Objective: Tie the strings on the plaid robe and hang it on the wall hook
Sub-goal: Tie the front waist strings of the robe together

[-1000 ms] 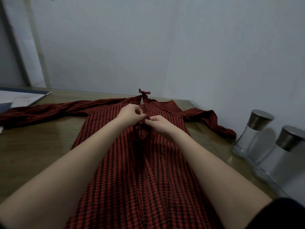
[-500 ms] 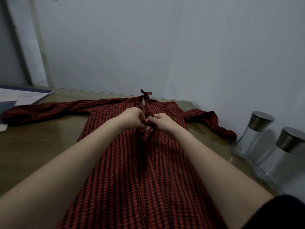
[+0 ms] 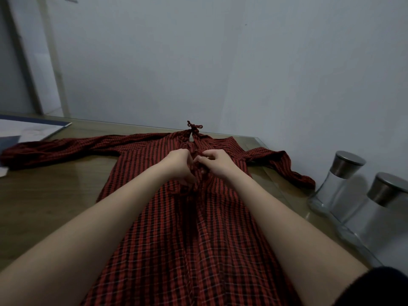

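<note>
At the far left of the bench (image 3: 44, 195), papers (image 3: 26, 131) are noted beside the end of the robe's outstretched sleeve. The plaid robe (image 3: 172, 250) is laid flat along the middle of the bench, collar toward the wall, with a string bow (image 3: 194, 127) already tied at the neck.

The left hand (image 3: 180, 167) is found curled over the front opening just below the collar, fingers closed on the strings (image 3: 197, 171); the exact grip is hidden by the knuckles. Compared with half a second earlier, when both hands were pressed close together at the opening, this hand is now rotated, its fingers lower against the cloth.

The right hand (image 3: 217, 163) is seen just beside it, thumb and forefinger pinched on the upper part of the same strings, the remaining fingers bent. It has been raised slightly and drawn a little apart from the left hand since the earlier frames. This is judged to be a loop being formed or drawn through on the second tie, not yet pulled tight.

At the right edge, two glass jars (image 3: 340, 180) with metal lids stand against the wall, clear of the robe. No wall hook is in view; hanging remains outstanding.
</note>
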`<move>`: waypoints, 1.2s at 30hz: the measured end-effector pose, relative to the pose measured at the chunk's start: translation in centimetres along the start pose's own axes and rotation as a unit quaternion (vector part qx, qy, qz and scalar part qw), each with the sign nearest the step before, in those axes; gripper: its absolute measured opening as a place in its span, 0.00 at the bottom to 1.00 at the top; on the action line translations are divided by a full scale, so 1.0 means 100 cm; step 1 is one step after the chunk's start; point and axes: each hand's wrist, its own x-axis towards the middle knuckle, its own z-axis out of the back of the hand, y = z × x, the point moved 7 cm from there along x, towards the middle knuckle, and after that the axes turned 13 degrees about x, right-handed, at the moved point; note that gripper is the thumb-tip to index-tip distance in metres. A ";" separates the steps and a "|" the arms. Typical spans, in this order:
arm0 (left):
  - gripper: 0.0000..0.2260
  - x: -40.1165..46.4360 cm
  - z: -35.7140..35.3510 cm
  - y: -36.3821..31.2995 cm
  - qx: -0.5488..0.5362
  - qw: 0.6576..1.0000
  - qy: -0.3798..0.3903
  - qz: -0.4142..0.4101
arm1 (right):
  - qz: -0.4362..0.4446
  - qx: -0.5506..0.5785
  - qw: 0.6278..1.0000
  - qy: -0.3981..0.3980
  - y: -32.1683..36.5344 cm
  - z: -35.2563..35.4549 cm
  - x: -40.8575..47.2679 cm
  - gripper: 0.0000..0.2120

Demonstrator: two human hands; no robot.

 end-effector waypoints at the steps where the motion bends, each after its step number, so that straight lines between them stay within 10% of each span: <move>1: 0.21 0.002 -0.001 0.004 -0.021 1.000 -0.014 0.006 | 0.004 0.008 1.000 0.000 0.002 0.000 -0.001 0.08; 12: 0.15 0.013 0.006 0.007 0.189 0.962 -0.198 -0.012 | -0.006 0.061 0.998 -0.011 0.000 0.001 -0.004 0.10; 26: 0.09 0.024 -0.006 0.010 0.000 0.996 -0.083 -0.045 | -0.023 0.103 0.994 -0.019 -0.009 0.006 -0.003 0.12; 36: 0.07 0.022 -0.002 0.002 0.142 0.979 -0.120 -0.089 | -0.030 0.149 0.988 -0.001 -0.006 0.009 -0.005 0.11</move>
